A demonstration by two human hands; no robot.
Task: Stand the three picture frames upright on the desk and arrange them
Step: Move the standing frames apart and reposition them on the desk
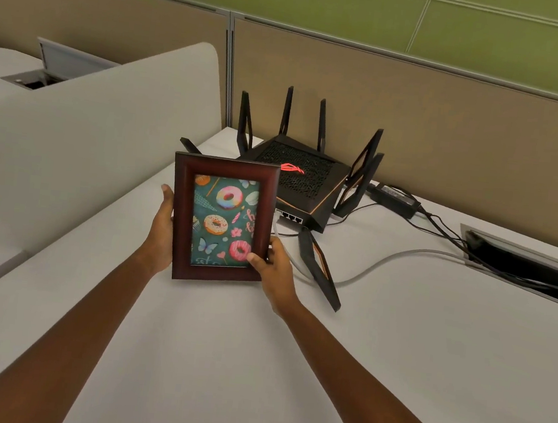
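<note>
Both hands are on the one picture frame (222, 221) here. Left hand (162, 230) is wrapped round its left side, right hand (273, 264) pinches the lower right corner with the thumb lying over the front. It's a dark wood frame with a donut print, held upright in portrait, facing the camera, bottom edge right at the desk (254, 364) surface; can't tell if it's actually touching. It sits toward the desk's back left corner. Just behind it is a black router (300, 179) with antennas, its cables (386, 260) trailing off toward the right edge.
</note>
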